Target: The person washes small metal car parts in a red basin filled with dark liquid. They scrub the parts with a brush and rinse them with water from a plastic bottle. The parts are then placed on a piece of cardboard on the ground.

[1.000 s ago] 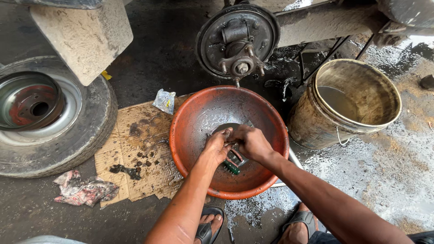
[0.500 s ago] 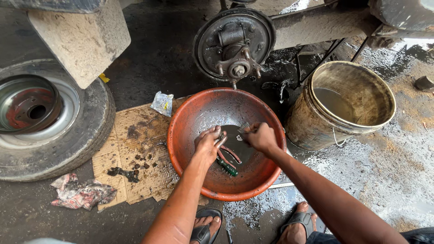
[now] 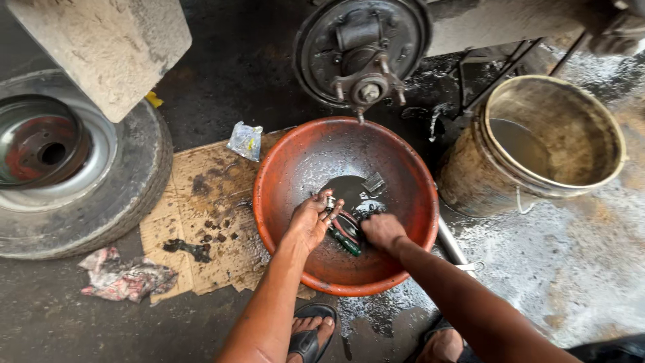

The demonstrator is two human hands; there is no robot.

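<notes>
Head view, only one. Orange basin (image 3: 282, 168) sits on the floor right under the brake hub (image 3: 363, 50), so parts drop straight into it. Dark oily liquid (image 3: 349, 188) pools at the bottom, low enough that both hands work in it.

Left hand (image 3: 308, 225) is over the left part of the pool, fingers (image 3: 329, 205) curled loosely round small metal bits; next to them lie red and green springs (image 3: 346, 235). Whether it grips one firmly, cannot tell. Right hand (image 3: 381, 230) is knuckles-up in the liquid, fingers tucked under and hidden, so grip state can't be told. A small grey metal piece (image 3: 373, 181) lies apart, further up in the basin.

Surroundings: stained cardboard sheet (image 3: 201, 222) just left of the basin, probably spread to keep dirt off the parts, with black grease lumps on it. A crumpled plastic sachet (image 3: 244, 140) lies at its top edge. Removed wheel (image 3: 67, 175) lies flat at far left, rag (image 3: 124, 279) below it. Dirty bucket (image 3: 537, 148) with murky liquid stands right of the basin, near to hand. Floor (image 3: 571, 269) is wet, greasy concrete, whitish splashes on the right. Feet in sandals (image 3: 309, 336) at bottom edge; person squats close.
</notes>
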